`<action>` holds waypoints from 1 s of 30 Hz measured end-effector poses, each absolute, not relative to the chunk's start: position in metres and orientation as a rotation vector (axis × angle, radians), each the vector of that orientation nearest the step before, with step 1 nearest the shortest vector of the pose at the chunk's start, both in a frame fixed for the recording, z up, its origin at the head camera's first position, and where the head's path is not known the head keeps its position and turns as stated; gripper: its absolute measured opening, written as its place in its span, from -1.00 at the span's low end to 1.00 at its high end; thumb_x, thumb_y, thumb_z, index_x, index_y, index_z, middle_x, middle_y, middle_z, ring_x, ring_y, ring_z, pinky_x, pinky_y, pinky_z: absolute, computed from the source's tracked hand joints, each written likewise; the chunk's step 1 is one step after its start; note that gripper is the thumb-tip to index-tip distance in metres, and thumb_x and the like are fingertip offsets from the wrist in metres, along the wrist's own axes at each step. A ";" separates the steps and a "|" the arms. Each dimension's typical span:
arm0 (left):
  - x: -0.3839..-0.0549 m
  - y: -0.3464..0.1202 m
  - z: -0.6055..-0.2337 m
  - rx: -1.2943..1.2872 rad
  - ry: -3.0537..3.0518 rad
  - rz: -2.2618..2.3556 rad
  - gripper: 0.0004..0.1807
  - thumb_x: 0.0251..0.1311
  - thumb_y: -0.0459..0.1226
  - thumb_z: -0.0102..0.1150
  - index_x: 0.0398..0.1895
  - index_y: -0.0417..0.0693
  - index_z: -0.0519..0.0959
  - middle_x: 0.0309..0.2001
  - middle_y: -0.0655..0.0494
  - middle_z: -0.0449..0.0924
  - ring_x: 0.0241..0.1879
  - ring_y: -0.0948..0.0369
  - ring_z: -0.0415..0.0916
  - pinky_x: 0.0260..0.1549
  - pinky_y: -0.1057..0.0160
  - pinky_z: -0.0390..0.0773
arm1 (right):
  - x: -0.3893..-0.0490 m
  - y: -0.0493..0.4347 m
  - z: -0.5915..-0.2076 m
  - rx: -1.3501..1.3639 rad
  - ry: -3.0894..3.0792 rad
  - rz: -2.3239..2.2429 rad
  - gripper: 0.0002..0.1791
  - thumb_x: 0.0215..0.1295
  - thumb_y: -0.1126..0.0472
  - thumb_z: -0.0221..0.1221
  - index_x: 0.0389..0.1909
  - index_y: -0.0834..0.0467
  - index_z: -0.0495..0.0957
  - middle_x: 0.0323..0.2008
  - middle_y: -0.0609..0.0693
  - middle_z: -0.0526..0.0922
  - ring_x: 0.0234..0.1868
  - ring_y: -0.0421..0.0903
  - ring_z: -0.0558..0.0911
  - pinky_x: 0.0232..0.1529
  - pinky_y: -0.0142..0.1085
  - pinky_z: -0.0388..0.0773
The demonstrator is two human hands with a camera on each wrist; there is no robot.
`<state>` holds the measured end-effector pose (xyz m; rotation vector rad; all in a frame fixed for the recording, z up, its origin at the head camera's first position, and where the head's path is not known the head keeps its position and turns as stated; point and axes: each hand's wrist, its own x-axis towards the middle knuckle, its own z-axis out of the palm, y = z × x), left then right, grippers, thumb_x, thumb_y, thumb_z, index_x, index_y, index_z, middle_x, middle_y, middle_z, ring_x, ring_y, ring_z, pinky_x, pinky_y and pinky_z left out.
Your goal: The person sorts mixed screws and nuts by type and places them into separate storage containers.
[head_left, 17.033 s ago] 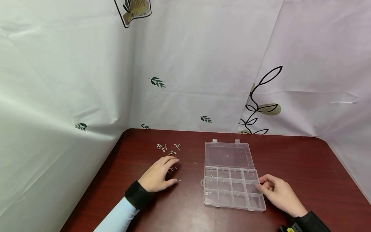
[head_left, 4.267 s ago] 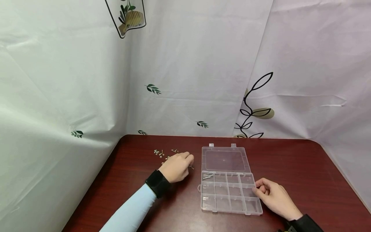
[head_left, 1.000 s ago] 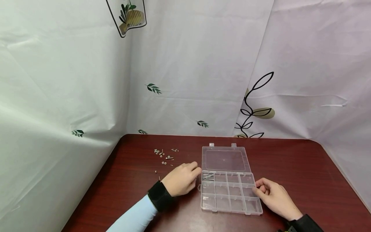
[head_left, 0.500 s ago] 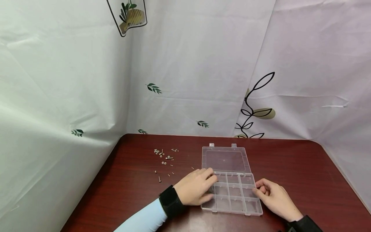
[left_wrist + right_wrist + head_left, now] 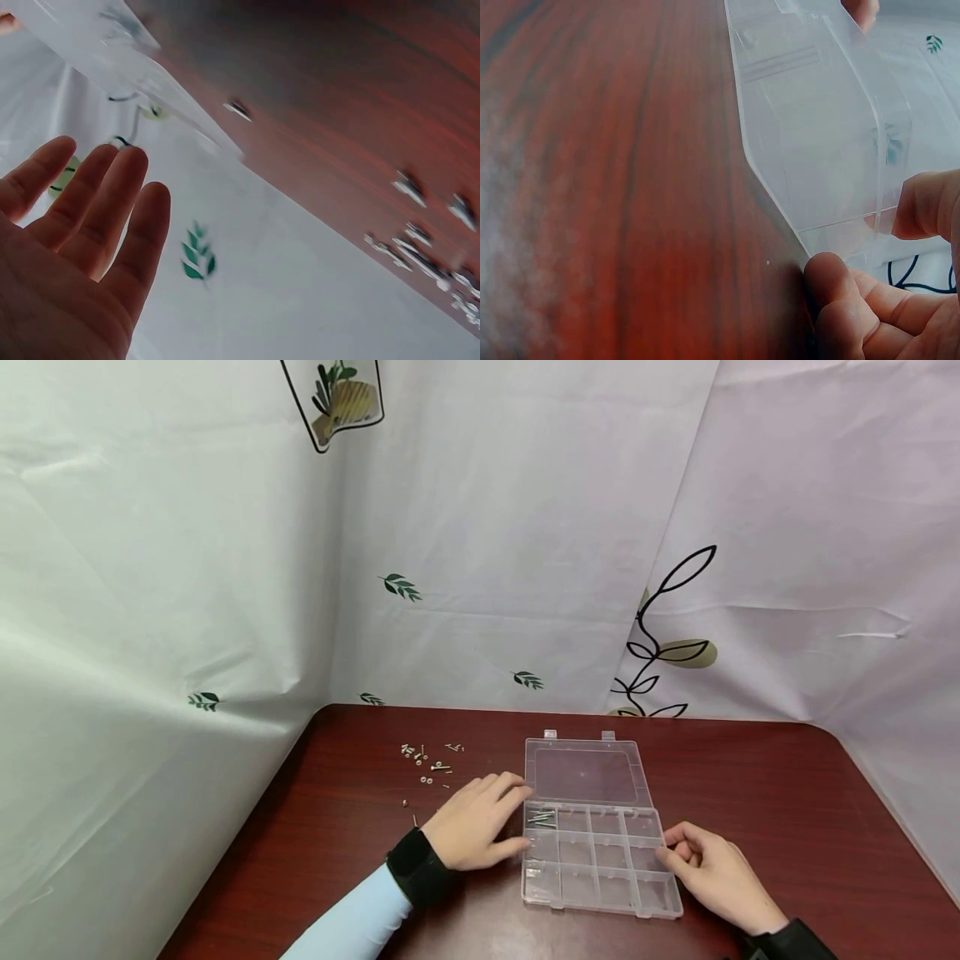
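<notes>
— What is the counter (image 5: pixel 750 777) carrying?
— A clear compartment case (image 5: pixel 600 910) is lying open, its lid (image 5: pixel 585 772) stretching toward the far edge.
— How are the hands working?
— The right hand (image 5: pixel 716 866) is pinching the case's right side in its grip; the left hand (image 5: pixel 480 823) is hovering just beside the left side, its grip loose, fingers extended.
— And smaller things?
— Screws (image 5: pixel 542 817) are lying in the case's far-left corner; loose nuts and bolts (image 5: pixel 439 767) are lying toward the counter's far left corner.

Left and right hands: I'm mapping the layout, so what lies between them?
In the head view, the open clear compartment box lies between left hand and right hand, with metal pieces in its far-left corner.
</notes>
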<state>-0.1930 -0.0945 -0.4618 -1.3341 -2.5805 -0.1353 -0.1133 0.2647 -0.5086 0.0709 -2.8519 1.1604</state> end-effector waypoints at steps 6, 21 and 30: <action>-0.205 -0.114 -0.463 -1.233 -2.652 -0.132 -0.37 0.27 0.10 0.32 0.31 0.01 0.50 0.16 0.14 0.53 0.08 0.17 0.56 0.06 0.14 0.61 | -0.113 0.263 -0.509 0.090 -2.815 1.155 -0.89 0.31 0.10 0.36 -0.31 -0.02 0.61 -0.56 -0.29 0.44 -0.61 -0.40 0.34 -0.46 -0.44 0.24; -0.247 -0.164 -0.476 -0.919 -2.780 -0.094 -0.72 0.27 -0.19 0.39 -0.03 -0.06 0.58 -0.13 0.04 0.52 -0.17 0.12 0.56 -0.12 0.13 0.64 | -0.113 0.264 -0.511 0.094 -2.811 1.148 -0.89 0.31 0.10 0.36 -0.31 -0.03 0.61 -0.56 -0.30 0.44 -0.61 -0.40 0.34 -0.46 -0.44 0.24; -0.263 -0.184 -0.486 -0.856 -2.787 -0.032 -0.80 0.18 -0.31 0.43 -0.21 -0.06 0.57 -0.26 0.04 0.51 -0.21 0.07 0.57 -0.16 0.12 0.64 | -0.113 0.265 -0.511 0.097 -2.809 1.142 -0.89 0.30 0.11 0.37 -0.30 -0.02 0.61 -0.56 -0.30 0.45 -0.61 -0.40 0.35 -0.46 -0.44 0.25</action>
